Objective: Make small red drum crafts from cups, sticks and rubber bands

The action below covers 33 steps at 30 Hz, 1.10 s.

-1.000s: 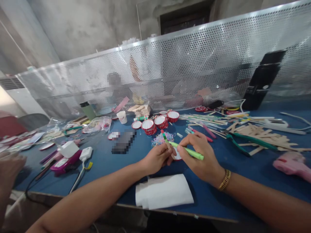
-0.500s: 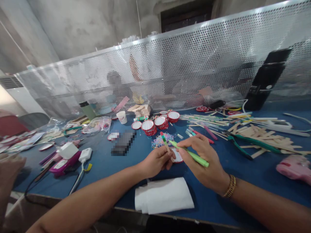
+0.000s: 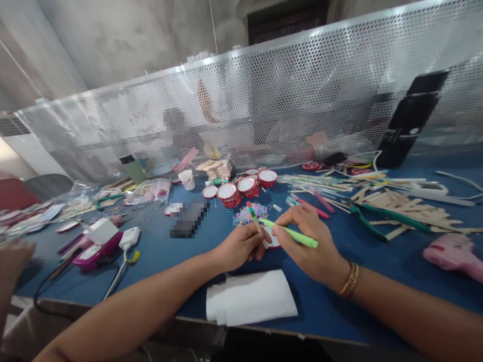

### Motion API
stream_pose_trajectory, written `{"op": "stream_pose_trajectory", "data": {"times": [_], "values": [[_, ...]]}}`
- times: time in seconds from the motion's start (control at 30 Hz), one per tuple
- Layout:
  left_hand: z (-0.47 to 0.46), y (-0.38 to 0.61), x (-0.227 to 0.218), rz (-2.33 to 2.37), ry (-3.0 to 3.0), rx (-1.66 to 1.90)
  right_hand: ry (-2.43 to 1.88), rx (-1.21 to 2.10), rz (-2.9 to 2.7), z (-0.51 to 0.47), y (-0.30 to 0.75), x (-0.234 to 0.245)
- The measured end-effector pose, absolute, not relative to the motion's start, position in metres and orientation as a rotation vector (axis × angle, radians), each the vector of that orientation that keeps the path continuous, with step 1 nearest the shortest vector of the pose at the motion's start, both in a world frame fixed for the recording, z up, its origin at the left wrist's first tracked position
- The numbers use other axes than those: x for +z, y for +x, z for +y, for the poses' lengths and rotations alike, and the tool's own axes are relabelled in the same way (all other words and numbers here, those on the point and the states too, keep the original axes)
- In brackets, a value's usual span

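Marker [image 3: 295, 235] in right hand [image 3: 312, 252], stick [image 3: 254, 217] in left [image 3: 237, 247]

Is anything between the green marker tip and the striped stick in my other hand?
Nothing visible stands between them. The right hand holds the green marker with its tip right at the stick, which the left hand pinches.

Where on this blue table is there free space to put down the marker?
Bare blue patch between the white charger and the left hand; another between the green pliers, the pink glue gun and the right hand. Crowded along the back: red cups, wooden sticks.
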<state>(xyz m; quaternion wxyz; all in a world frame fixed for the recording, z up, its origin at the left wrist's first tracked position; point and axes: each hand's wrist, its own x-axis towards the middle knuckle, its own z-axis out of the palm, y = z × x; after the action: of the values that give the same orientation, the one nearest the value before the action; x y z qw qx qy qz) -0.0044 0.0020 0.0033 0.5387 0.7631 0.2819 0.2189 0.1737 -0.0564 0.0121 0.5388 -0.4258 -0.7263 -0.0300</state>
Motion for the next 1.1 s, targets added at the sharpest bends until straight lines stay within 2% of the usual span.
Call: {"op": "stream_pose_trajectory", "data": {"times": [1.1], "values": [[0.0004, -0.0033, 0.0044, 0.704, 1.821, 0.561, -1.042, -0.013, -1.78, -0.0512, 0.1706, 0.0076]]}}
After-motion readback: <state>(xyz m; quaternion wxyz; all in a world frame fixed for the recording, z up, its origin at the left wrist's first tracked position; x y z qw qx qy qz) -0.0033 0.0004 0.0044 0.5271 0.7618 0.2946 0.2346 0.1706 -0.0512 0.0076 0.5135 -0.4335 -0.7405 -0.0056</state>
